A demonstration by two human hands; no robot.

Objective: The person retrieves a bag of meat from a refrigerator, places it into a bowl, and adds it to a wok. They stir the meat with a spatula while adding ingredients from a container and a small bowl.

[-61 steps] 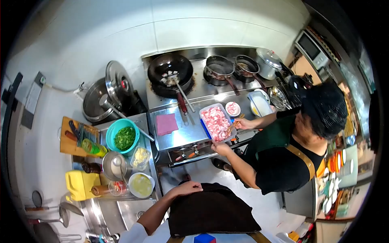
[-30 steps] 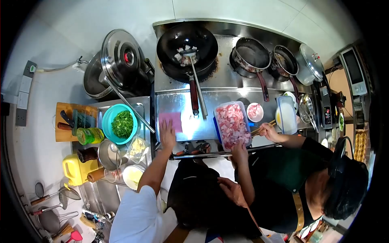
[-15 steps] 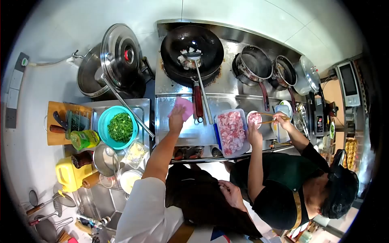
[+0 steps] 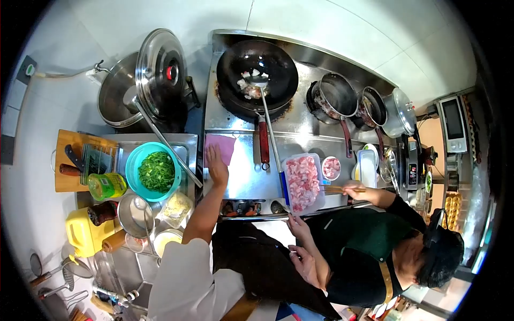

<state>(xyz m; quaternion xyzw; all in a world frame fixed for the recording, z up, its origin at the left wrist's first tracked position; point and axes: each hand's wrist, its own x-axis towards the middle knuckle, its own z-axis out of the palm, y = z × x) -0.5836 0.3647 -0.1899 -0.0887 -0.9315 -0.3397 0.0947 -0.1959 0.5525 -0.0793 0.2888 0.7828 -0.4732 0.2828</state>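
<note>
My left hand (image 4: pixel 215 165) lies flat on a pink-purple cloth (image 4: pixel 225 145), fingers stretched over the steel counter left of the wok handle. Low in front of my dark apron, my right hand (image 4: pixel 306 266) hangs with loosely bent fingers apart and nothing visible in it. A black wok (image 4: pixel 278 59) on the stove holds pale pieces and a long-handled ladle (image 4: pixel 267 115). To the right, a clear tub of raw sliced meat (image 4: pixel 303 182) stands on the counter beside a small bowl of meat (image 4: pixel 331 167).
A co-worker's hand (image 4: pixel 355 189) holds chopsticks (image 4: pixel 334 189) at the meat tub; their other hand (image 4: pixel 299 227) is at its near edge. Left are a turquoise bowl (image 4: pixel 134 179) of chopped greens and a large pot (image 4: pixel 115 101). Two saucepans (image 4: pixel 340 88) stand right of the wok.
My left hand and the cloth have slid left, away from the wok handle. The co-worker has let go of the small bowl, now on the counter, and moved the chopsticks to the meat tub.
</note>
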